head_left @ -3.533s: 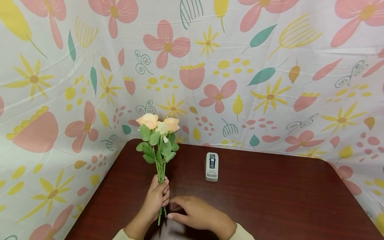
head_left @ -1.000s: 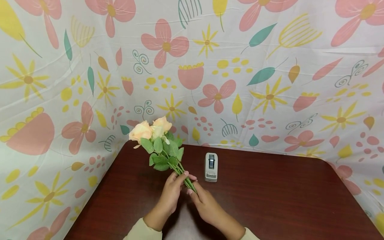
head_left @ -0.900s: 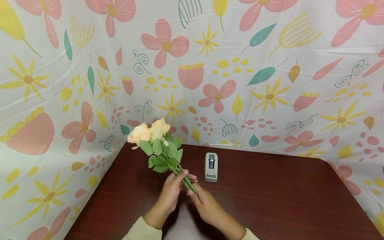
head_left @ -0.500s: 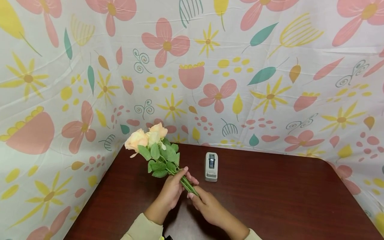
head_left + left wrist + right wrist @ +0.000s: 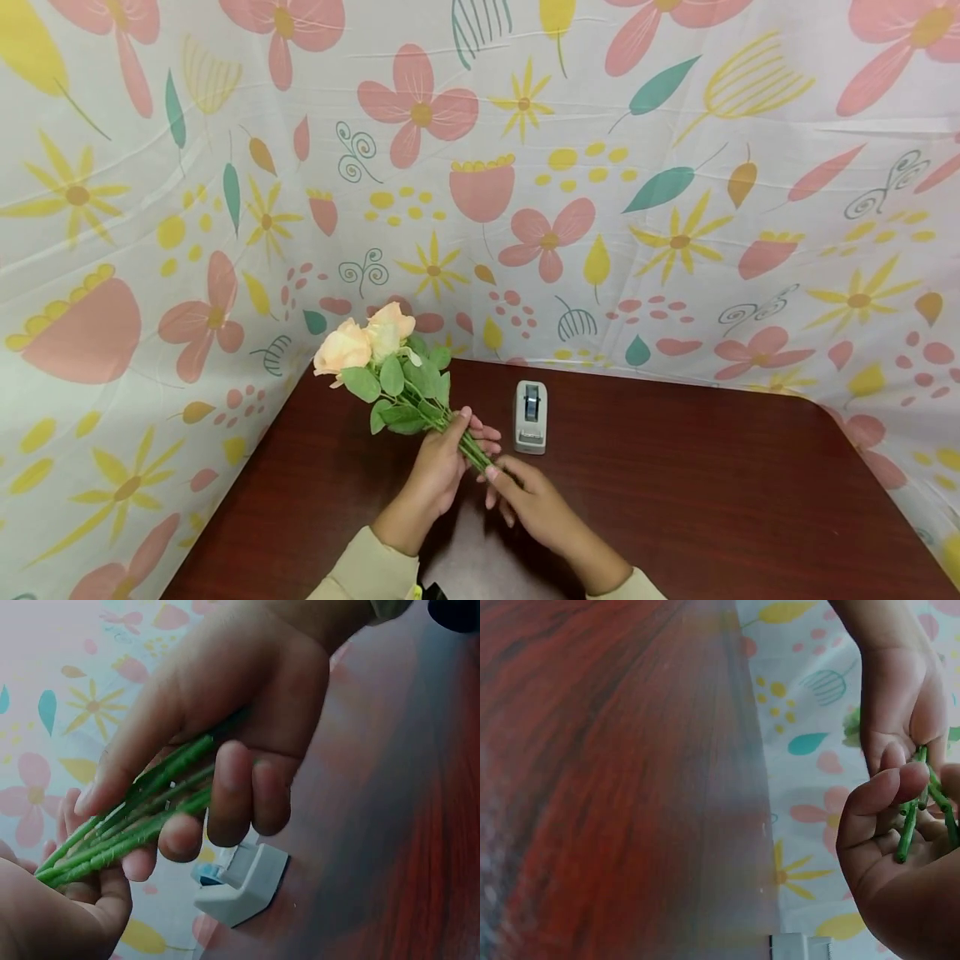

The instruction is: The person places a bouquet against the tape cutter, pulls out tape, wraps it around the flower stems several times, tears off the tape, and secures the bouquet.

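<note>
A bunch of peach and cream roses with green leaves slants up to the left above the table. My left hand holds the stems below the leaves, thumb along the top and fingers beneath. Lower down, my right hand grips the stem ends between thumb and curled fingers. In the left wrist view, the right hand surrounds the green stems, while the left hand fills the lower left corner. Cut stem ends show inside the right hand in the right wrist view.
A light grey tape dispenser stands on the dark red-brown table, just beyond the hands. Flower-patterned cloth hangs behind and to the left. A black object pokes in at the bottom edge by the left sleeve.
The roses, earlier upright in my left hand alone, now lean left with both hands on the stems. Over the last half second the right hand has shifted slightly right and up.
</note>
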Demonstrator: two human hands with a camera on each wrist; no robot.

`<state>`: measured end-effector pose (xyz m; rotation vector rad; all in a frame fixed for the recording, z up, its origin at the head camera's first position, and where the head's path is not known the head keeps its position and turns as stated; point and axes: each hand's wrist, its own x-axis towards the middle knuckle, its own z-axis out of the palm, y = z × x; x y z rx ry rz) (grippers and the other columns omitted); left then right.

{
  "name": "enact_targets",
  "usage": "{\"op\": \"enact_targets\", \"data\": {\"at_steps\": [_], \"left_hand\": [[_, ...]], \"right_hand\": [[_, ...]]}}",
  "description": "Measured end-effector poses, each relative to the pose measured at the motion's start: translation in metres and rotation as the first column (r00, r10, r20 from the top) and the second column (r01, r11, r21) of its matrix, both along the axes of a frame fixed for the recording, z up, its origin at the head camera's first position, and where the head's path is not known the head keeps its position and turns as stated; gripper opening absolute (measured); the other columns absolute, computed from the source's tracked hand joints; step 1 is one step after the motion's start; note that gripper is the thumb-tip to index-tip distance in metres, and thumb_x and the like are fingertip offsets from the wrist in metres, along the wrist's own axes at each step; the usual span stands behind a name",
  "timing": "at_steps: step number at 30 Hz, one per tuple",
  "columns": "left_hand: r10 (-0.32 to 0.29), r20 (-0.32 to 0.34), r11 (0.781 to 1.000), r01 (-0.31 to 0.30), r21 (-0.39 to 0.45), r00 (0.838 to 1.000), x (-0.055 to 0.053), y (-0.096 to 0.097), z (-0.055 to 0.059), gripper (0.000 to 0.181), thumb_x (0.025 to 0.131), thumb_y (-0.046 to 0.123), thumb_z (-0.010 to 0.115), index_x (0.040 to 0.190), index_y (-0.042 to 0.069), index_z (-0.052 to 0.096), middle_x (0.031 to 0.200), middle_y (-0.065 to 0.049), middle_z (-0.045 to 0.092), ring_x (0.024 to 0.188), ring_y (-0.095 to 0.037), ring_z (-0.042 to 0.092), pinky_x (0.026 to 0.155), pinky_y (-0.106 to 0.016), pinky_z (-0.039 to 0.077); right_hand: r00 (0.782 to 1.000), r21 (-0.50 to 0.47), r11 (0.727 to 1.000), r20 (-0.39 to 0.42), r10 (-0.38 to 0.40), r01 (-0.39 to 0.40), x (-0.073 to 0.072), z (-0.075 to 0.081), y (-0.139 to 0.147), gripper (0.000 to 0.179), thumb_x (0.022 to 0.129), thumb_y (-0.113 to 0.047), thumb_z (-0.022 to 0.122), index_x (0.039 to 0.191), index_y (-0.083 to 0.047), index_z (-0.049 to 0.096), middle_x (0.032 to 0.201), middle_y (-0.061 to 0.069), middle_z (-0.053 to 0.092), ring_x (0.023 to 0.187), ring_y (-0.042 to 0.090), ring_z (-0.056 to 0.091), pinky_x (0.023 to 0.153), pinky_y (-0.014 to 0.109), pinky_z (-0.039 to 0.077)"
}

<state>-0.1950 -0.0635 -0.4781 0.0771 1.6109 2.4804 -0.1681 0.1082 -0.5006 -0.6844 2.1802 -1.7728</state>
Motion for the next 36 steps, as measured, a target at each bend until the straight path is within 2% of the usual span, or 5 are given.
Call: {"op": "enact_targets", "data": {"at_steps": [5, 10, 13, 22, 36], "left_hand": [[0.026, -0.013, 0.995, -0.025, 0.099, 1.000, -0.002, 0.004, 0.004, 0.029, 0.109, 0.034, 0.045, 0.098, 0.010, 0.057, 0.094, -0.004, 0.076, 0.092, -0.018, 0.075, 0.093, -0.036, 0.057], [0.039, -0.023, 0.987, -0.035, 0.156, 0.999, -0.002, 0.009, 0.009, 0.026, 0.110, 0.030, 0.043, 0.101, 0.009, 0.057, 0.094, -0.003, 0.075, 0.092, -0.018, 0.075, 0.091, -0.037, 0.058], [0.047, -0.035, 0.985, -0.041, 0.170, 0.998, -0.002, 0.012, 0.010, 0.025, 0.110, 0.029, 0.043, 0.101, 0.011, 0.058, 0.094, -0.002, 0.075, 0.092, -0.017, 0.075, 0.090, -0.036, 0.058], [0.081, -0.040, 0.976, -0.072, 0.203, 0.996, -0.002, 0.018, 0.013, 0.026, 0.109, 0.030, 0.046, 0.104, 0.008, 0.058, 0.092, 0.000, 0.075, 0.089, -0.016, 0.075, 0.089, -0.034, 0.058], [0.070, -0.027, 0.973, -0.062, 0.224, 0.997, 0.003, 0.033, 0.008, 0.024, 0.109, 0.029, 0.046, 0.099, 0.011, 0.058, 0.090, -0.004, 0.074, 0.086, -0.019, 0.074, 0.089, -0.039, 0.059]], "right_hand": [[0.983, -0.155, 0.985, 0.178, -0.052, 0.080, -0.005, 0.000, 0.003, 0.056, 0.112, -0.038, 0.031, 0.116, 0.011, 0.057, 0.089, 0.012, 0.067, 0.063, 0.010, 0.062, 0.060, 0.029, 0.055], [0.918, -0.263, 0.937, 0.378, -0.121, 0.231, -0.009, -0.001, 0.005, 0.061, 0.110, -0.049, 0.024, 0.113, 0.003, 0.056, 0.098, 0.005, 0.066, 0.085, 0.018, 0.069, 0.079, 0.034, 0.058], [0.883, -0.307, 0.900, 0.444, -0.152, 0.309, -0.011, 0.000, 0.005, 0.059, 0.110, -0.051, 0.024, 0.111, -0.001, 0.055, 0.100, 0.004, 0.064, 0.090, 0.020, 0.068, 0.083, 0.035, 0.057], [0.834, -0.376, 0.807, 0.496, -0.240, 0.455, -0.016, 0.002, -0.003, 0.055, 0.110, -0.050, 0.023, 0.101, -0.006, 0.056, 0.094, 0.003, 0.063, 0.087, 0.018, 0.065, 0.083, 0.037, 0.055], [0.818, -0.408, 0.752, 0.493, -0.295, 0.518, -0.018, 0.002, -0.009, 0.050, 0.111, -0.047, 0.024, 0.096, -0.011, 0.056, 0.087, -0.003, 0.063, 0.081, 0.011, 0.062, 0.074, 0.028, 0.054]]}}
